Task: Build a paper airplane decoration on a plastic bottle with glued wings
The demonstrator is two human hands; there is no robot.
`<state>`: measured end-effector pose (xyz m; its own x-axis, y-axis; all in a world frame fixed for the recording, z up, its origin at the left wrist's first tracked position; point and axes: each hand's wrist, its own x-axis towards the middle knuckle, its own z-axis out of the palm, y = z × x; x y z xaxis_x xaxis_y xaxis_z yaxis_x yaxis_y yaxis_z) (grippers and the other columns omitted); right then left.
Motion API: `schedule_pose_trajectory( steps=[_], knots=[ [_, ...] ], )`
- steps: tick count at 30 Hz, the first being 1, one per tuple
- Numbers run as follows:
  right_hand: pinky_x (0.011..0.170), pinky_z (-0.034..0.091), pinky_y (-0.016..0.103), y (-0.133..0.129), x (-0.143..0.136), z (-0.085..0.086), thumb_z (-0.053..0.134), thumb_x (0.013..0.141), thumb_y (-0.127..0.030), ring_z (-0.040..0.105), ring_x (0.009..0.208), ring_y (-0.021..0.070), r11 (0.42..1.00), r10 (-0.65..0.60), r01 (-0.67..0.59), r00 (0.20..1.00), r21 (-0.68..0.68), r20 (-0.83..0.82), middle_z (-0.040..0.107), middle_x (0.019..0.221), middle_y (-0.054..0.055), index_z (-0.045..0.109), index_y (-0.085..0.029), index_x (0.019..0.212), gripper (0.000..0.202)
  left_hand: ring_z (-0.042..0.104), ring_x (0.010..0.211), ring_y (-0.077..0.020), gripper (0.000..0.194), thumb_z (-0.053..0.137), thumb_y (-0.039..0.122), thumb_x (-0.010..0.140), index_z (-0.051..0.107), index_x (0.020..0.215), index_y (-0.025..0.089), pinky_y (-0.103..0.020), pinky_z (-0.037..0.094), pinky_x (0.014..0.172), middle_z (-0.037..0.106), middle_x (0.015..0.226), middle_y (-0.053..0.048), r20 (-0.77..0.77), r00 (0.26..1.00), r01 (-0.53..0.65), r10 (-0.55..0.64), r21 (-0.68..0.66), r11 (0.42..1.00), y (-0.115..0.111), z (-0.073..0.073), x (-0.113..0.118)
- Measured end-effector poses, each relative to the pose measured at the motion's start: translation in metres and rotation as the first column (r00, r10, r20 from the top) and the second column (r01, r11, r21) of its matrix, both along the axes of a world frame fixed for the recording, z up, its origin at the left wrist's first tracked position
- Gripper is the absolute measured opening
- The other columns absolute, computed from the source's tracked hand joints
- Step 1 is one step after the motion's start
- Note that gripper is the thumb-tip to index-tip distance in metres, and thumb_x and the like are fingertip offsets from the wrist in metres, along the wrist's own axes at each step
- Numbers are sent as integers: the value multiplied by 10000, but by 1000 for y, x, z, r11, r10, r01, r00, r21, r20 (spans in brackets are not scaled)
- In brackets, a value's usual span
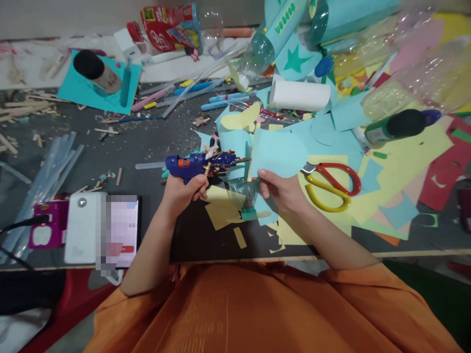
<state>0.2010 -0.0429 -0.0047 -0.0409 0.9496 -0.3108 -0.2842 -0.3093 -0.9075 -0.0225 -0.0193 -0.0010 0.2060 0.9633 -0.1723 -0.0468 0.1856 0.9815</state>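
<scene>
My left hand (187,192) is wrapped round the handle of a blue glue gun (198,164), whose nozzle points right. A clear glue stick (150,166) sticks out of its back end. The nozzle tip meets or nearly meets the left edge of a light blue paper piece (279,153). That edge carries a thin tan strip. My right hand (274,189) pinches the paper at its lower left corner. Below the paper lies a clear green bottle part (248,212) with a green cap end. Scissors (333,187) with red and yellow handles lie right of the paper.
Glue sticks (46,186), a white power bank (83,228) and a phone (127,235) lie at the left. Farther back are a bottle with a red label (171,29), a dark-capped bottle (97,71) and a white roll (300,95). Coloured paper scraps (401,171) and plastic bottles cover the right.
</scene>
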Motion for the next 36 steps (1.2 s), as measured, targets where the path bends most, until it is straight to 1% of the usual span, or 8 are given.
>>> schedule_pose_trajectory(
  steps=[3, 7, 14, 19, 24, 29, 31, 36],
  knots=[
    [689, 543, 348, 0, 0, 0, 816, 696, -470, 436, 400, 110, 1000, -7, 7, 1000, -2, -5, 445, 350, -75, 595, -235, 532, 362, 333, 297, -8, 365, 730, 460, 729, 532, 603, 180, -181, 526, 421, 463, 421, 86, -15, 1000, 0, 1, 9, 1000, 0, -1, -1],
    [676, 545, 351, 0, 0, 1, 833, 658, -510, 442, 395, 118, 1000, -9, 9, 1000, -15, -10, 443, 334, -67, 566, -241, 500, 411, 339, 298, -13, 332, 706, 417, 732, 515, 590, 186, -190, 531, 426, 461, 417, 84, -39, 999, -16, 16, 14, 1000, 0, 0, -2],
    [754, 566, 363, 0, -1, 3, 840, 665, -508, 426, 380, 109, 1000, 1, -2, 999, -19, -44, 427, 325, -82, 557, -245, 502, 420, 328, 294, -13, 292, 677, 384, 738, 521, 593, 184, -187, 519, 413, 439, 410, 88, -39, 999, -25, 25, 11, 1000, 0, 0, 0],
    [695, 557, 359, 0, -1, 5, 830, 641, -564, 461, 406, 126, 999, 18, -18, 1000, -34, 13, 399, 316, -78, 502, -254, 458, 488, 325, 294, -12, 323, 677, 400, 737, 505, 565, 187, -188, 522, 419, 434, 400, 82, -55, 998, -42, 43, 19, 999, 0, 2, 1],
    [652, 527, 338, 0, 0, 5, 824, 666, -536, 396, 365, 98, 999, 35, -34, 999, -42, 21, 383, 306, -84, 473, -250, 429, 512, 317, 290, -20, 330, 699, 418, 716, 503, 578, 191, -214, 541, 418, 421, 391, 89, -49, 998, -44, 45, 21, 999, 0, 2, 2],
    [658, 520, 330, 0, 0, 6, 825, 672, -546, 475, 419, 124, 998, 48, -47, 999, -42, 22, 350, 307, -77, 457, -249, 406, 543, 326, 287, -32, 295, 683, 402, 706, 504, 592, 197, -255, 573, 439, 412, 390, 92, -71, 996, -60, 60, 3, 998, 1, 3, 2],
    [641, 513, 330, 0, 0, 5, 825, 671, -553, 449, 400, 117, 998, 46, -45, 999, -43, 20, 352, 304, -79, 461, -250, 411, 539, 332, 284, -40, 291, 682, 397, 702, 496, 590, 203, -259, 570, 435, 409, 385, 90, -78, 995, -63, 63, 0, 998, 1, 3, 1],
    [557, 470, 317, -1, 0, 5, 825, 679, -539, 323, 325, 79, 998, 58, -58, 998, -22, 30, 364, 296, -95, 457, -254, 424, 530, 338, 294, -44, 292, 690, 395, 705, 496, 596, 206, -276, 580, 447, 415, 400, 86, -69, 994, -84, 84, 5, 996, 0, 1, 1]
  ],
)
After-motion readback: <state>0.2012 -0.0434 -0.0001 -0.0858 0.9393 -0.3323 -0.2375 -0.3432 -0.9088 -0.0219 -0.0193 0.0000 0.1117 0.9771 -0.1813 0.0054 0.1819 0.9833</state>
